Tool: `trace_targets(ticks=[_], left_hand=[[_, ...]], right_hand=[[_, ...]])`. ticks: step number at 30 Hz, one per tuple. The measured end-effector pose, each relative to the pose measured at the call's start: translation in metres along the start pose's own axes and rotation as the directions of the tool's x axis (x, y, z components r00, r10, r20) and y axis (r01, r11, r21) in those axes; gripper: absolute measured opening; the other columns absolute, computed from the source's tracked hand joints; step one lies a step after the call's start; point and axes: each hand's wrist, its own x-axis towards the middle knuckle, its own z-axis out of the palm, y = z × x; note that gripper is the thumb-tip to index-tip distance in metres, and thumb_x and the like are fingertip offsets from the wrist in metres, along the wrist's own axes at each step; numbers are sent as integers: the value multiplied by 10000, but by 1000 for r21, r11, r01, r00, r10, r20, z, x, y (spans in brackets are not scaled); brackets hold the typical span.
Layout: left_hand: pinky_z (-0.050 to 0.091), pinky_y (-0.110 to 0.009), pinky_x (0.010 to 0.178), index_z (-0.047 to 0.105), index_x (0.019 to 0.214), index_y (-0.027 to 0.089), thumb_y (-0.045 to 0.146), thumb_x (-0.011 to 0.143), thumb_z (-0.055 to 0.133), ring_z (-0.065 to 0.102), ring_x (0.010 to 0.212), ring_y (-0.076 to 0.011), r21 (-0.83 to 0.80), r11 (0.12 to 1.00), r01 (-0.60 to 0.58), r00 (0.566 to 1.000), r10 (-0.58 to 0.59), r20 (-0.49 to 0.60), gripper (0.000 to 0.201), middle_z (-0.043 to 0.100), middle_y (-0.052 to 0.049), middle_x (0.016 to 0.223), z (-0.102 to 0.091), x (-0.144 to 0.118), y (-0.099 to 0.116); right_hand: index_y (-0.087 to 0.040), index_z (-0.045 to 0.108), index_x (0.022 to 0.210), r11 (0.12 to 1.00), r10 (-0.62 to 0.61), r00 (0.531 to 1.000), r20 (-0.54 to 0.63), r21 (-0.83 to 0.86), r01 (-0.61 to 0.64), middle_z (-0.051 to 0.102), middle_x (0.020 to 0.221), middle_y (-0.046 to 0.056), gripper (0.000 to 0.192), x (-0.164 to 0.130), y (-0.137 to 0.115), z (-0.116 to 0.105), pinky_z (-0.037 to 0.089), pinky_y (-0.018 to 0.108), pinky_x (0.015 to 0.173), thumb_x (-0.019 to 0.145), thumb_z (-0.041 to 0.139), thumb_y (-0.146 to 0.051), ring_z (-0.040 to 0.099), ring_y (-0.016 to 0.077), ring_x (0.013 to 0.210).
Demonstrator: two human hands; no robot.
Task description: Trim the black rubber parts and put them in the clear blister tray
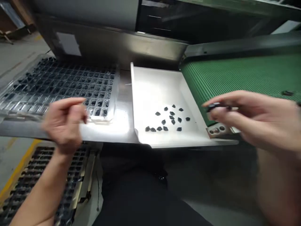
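We hold our left hand raised at near left, fingers curled loosely inward, forearm angling up from the lower left. Our right hand extends from the right, fingertips pinched together, pointing left.

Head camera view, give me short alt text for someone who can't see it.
A person's right hand pinches a small black part beside a white tray holding loose black pieces, next to a green conveyor belt. The left hand, blurred, hovers by a clear compartment tray of dark parts.
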Motion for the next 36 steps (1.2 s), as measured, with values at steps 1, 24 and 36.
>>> trace_targets(ticks=[1,24,36], left_hand=[[441,-320,641,775,1237,206,370,1048,741,608,704,-106,-57,987,-147,974,155,167,253,677,-11,860,35,3,8],[205,-199,516,759,1266,166,431,1065,651,319,548,-42,-145,464,874,347,-388,854,350,460,14,759,208,53,-12],[218,-176,544,807,1256,177,395,965,856,342,604,-4,-107,480,871,335,-419,844,366,658,-44,939,206,53,-12]], right_hand=[[-233,835,1128,998,13,999,39,68,-16,725,814,36,176,3,-3,14,421,212,489,1007,813,-359,636,116,639],[-139,602,1376,496,455,882,127,786,-369,564,754,-28,577,72,28,122,335,206,506,964,870,-440,460,78,624],[-133,663,1384,360,458,870,185,856,-372,676,851,36,439,69,27,127,257,232,516,1061,782,-405,369,38,546]])
